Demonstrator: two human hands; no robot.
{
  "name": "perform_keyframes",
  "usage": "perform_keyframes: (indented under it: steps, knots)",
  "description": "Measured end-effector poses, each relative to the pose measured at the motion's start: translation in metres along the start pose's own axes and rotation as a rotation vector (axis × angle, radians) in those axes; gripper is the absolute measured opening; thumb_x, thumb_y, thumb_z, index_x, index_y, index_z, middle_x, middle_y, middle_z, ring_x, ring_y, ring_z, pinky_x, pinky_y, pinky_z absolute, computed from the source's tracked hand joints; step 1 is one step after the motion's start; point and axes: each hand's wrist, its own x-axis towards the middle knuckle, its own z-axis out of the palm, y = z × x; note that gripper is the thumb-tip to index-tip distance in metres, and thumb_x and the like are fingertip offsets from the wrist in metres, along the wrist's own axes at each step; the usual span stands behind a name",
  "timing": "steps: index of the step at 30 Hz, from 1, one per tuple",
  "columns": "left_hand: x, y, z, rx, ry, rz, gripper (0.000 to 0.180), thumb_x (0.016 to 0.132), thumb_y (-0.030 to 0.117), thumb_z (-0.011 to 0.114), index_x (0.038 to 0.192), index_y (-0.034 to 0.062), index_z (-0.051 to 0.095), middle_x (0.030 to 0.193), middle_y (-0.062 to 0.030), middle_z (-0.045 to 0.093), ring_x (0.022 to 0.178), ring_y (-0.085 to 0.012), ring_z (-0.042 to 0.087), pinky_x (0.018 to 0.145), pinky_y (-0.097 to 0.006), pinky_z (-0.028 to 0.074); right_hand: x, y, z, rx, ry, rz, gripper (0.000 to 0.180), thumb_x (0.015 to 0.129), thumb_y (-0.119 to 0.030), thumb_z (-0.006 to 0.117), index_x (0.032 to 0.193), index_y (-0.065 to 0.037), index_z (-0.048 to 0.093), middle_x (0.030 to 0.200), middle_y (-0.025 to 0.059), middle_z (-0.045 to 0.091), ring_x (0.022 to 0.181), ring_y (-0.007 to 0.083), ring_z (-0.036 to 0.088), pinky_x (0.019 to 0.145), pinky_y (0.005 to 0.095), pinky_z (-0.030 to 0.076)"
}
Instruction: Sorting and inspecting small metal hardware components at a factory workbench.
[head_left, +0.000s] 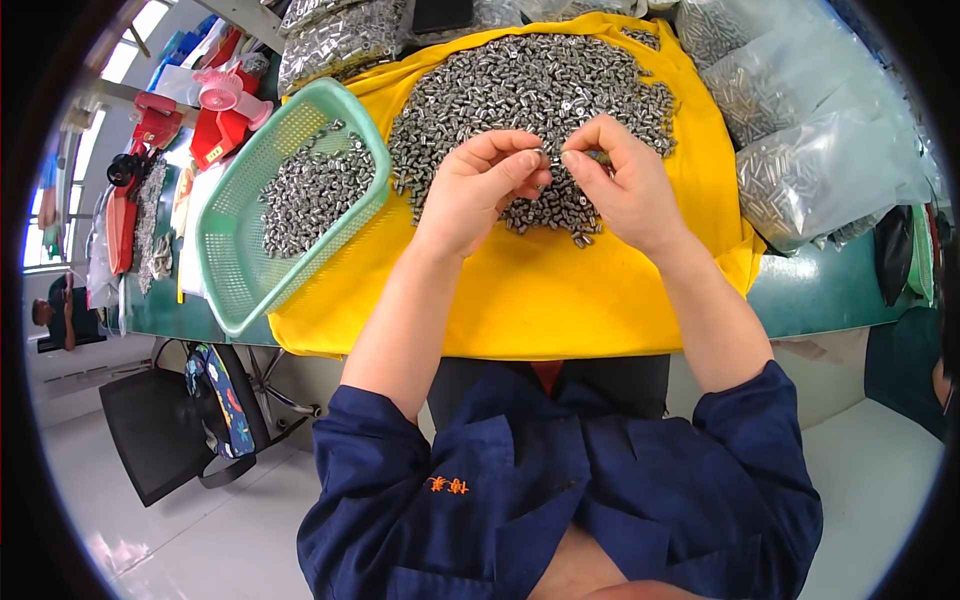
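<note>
My left hand (482, 190) and my right hand (628, 188) are raised over the near part of a wide heap of small shiny metal cylindrical parts (530, 85). Their fingertips face each other with a narrow gap between. Thumb and forefinger are pinched together on each hand. Whatever is between the fingertips is too small to make out against the heap. Beneath the heap lies a yellow cloth (560, 300). A green plastic basket (222, 285) to the left holds more of these metal parts (315, 195).
Clear plastic bags (800, 180) of metal parts stand at the right, and further bags (340, 45) at the back left. A pink fan (222, 92) and red bins (215, 135) sit beyond the basket. A black chair (160, 425) is at the lower left.
</note>
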Motion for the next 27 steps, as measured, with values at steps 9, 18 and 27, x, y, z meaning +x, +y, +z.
perform_keyframes:
  steps: [9,18,27]
  knots:
    - [0.0,-0.003,0.001,0.071,-0.065,0.026,0.015,0.083,0.004,0.054,0.097,-0.0003,0.057,0.087,-0.008,0.061,0.077,-0.0143,0.06,0.067,-0.024,0.05,0.0,-0.003,-0.001,0.047,-0.069,0.032,0.006,0.079,-0.008,0.054,0.082,-0.003,0.052,0.067,0.0031,0.054,0.058,0.0069,0.047,0.053,0.0213,0.041]
    - [-0.001,-0.002,0.004,0.25,-0.004,0.087,0.012,0.08,0.0,0.058,0.092,-0.0019,0.059,0.085,-0.0081,0.062,0.075,-0.0138,0.061,0.068,-0.024,0.051,-0.002,-0.009,0.001,-0.252,-0.072,-0.107,0.007,0.078,-0.01,0.052,0.077,-0.005,0.047,0.069,0.0119,0.055,0.064,0.0312,0.054,0.056,0.0381,0.042]
    - [-0.001,-0.001,0.007,0.289,-0.013,0.132,0.013,0.081,0.0,0.057,0.093,-0.0028,0.059,0.085,-0.008,0.062,0.077,-0.014,0.061,0.072,-0.025,0.051,-0.002,-0.006,0.003,-0.231,-0.038,-0.127,0.005,0.077,-0.008,0.052,0.077,-0.005,0.048,0.07,0.011,0.055,0.066,0.0302,0.053,0.058,0.0382,0.042]
